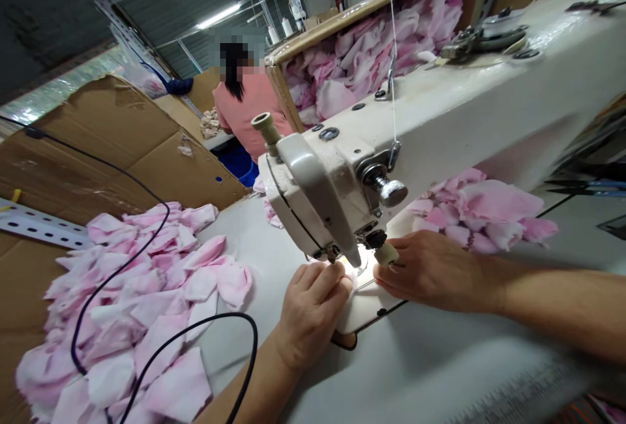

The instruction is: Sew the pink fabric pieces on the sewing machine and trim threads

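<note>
A white sewing machine (313, 182) stands before me, its lamp lighting the needle area. Left of the presser foot, my left hand (313, 306) is closed, fingertips curled down on a small piece of pale pink fabric (350, 271); most of that piece is hidden under the fingers. On the other side of the needle, my right hand (425, 271) has its fingers bent together close to the bed plate. Whatever is between those fingers cannot be made out. Just behind the right hand lies a small heap of pink fabric pieces (499, 209).
A big pile of pink and white fabric pieces (161, 319) covers the table's left side, with a black cable (122, 261) looping over it. Cardboard (98, 130) walls the left. A wooden shelf (288, 94) holds more pink cloth. Another person (252, 107) sits beyond.
</note>
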A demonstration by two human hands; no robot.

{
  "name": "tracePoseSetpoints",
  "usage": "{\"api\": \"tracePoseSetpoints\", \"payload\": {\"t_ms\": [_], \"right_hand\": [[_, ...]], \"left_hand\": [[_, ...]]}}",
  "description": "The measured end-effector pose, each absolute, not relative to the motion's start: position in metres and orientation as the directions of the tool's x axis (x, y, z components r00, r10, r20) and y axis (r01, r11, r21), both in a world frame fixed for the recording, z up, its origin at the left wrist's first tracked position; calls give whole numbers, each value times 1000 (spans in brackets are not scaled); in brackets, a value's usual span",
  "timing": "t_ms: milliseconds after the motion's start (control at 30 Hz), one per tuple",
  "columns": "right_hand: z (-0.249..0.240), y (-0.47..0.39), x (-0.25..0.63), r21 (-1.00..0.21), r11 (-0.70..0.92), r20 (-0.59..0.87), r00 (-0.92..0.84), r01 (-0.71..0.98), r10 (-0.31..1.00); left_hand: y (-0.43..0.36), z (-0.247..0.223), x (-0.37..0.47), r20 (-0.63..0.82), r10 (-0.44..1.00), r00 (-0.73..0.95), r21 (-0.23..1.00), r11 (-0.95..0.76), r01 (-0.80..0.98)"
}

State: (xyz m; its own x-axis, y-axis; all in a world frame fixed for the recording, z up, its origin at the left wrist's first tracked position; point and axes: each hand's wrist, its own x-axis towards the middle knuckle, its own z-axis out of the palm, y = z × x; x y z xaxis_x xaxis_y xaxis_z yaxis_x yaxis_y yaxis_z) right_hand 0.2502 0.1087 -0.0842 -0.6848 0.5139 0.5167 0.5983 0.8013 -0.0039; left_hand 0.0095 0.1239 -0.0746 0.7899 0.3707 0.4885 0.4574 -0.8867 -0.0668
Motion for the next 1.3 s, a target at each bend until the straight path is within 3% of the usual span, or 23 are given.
{"api": "tracePoseSetpoints", "payload": {"t_ms": [167,333,500,633,767,900,1000,1133,1300], "right_hand": [[-85,109,250,-7,799,521,-680,601,516],[-86,109,250,-18,800,519,-678,600,521],[-84,109,250,-64,795,498,-671,604,550],[-82,110,251,-230,760,436,-634,608,639],[-83,112,252,-428,703,429,-557,567,711],[-84,114,254,-502,680,428,-529,535,732],[-83,116,259,-492,705,483,-514,510,709],[-82,118,263,-404,695,480,-509,594,714],[-85,118,249,-245,676,459,-531,695,713]], "left_hand": [[125,-72,5,455,304,837,-114,-913,393],[125,-71,1,383,412,827,-71,-879,471],[124,-70,4,343,463,817,-111,-844,525],[124,-67,6,351,468,811,-69,-851,521],[125,-63,6,246,507,826,36,-857,514],[130,-67,7,323,495,807,4,-853,522],[134,-73,6,372,558,741,116,-820,560],[135,-74,7,309,712,631,300,-702,645],[134,-73,10,375,677,633,273,-734,622]]}}
